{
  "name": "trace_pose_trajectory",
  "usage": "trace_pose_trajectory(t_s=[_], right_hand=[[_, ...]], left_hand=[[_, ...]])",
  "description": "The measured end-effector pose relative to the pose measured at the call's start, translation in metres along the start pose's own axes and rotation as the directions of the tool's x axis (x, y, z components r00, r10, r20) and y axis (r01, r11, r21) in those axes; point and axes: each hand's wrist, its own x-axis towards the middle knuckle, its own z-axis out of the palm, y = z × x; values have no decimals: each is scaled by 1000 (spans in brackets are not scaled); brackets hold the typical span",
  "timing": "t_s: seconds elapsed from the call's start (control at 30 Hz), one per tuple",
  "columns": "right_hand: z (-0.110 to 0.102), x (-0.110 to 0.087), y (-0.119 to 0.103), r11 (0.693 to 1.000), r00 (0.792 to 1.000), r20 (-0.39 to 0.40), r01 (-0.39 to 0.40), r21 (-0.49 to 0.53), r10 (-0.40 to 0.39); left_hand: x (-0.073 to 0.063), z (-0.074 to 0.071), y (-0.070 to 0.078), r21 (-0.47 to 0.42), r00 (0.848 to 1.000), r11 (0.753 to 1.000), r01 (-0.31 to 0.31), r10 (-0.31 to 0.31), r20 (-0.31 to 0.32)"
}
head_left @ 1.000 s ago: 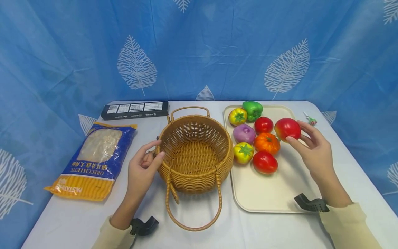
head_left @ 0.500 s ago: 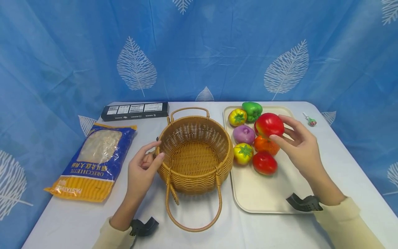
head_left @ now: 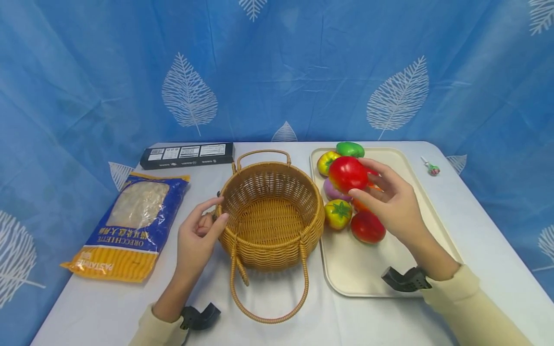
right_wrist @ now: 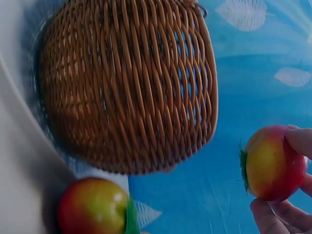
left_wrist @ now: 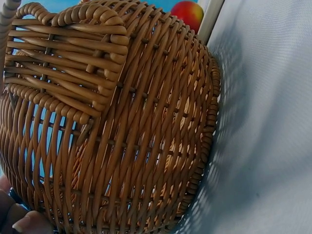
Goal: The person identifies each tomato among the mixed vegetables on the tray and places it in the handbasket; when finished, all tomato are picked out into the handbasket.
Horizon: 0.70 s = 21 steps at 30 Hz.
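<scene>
- A red tomato (head_left: 347, 174) is being pinched by the right hand (head_left: 391, 204), fingers (head_left: 375, 168) curled round it, above the left edge of the tray (head_left: 368, 269).
- The left wall of the wicker basket (head_left: 270, 216) is being touched by the left hand (head_left: 196, 238), its fingers loosely bent, nothing being gripped.
- The basket is being carried by the white bench (head_left: 86, 307) at its middle; the tray is lying toward the right edge, a pasta bag (head_left: 130, 223) near the left edge, a black box (head_left: 188, 154) at the back.
- A blue leaf-print curtain (head_left: 277, 67) is hanging behind.
- The tomato's yellow side and green stalk (right_wrist: 242, 170) are being shown only by the right wrist view; the basket's weave (left_wrist: 122, 146) is being shown close by the left wrist view.
</scene>
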Motion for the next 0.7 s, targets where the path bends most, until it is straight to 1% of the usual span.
trace_pose_trajectory(t_s=[0.17,0.33,0.43,0.57,0.63,0.7], right_hand=[[12,1,-7,999,999,45,27,35,-29],[24,4,-12,997,996,60,63,42,-66],[32,5,-14,995,994,68,83,64,-87],[42,6,-14,984,990,97,87,154,-103],[47,6,-14,982,989,106,86,169,-105],[51,5,-14,984,988,114,88,157,-106]], left_hand=[[0,0,0,-8,1000,1000,2,-2,1],[0,1,0,-10,1000,1000,-1,1,-2],[0,0,0,-13,1000,1000,-2,2,-2],[0,0,0,-15,1000,1000,-6,6,1],[0,0,0,-18,1000,1000,-6,6,1],[0,0,0,-19,1000,1000,-6,6,1]])
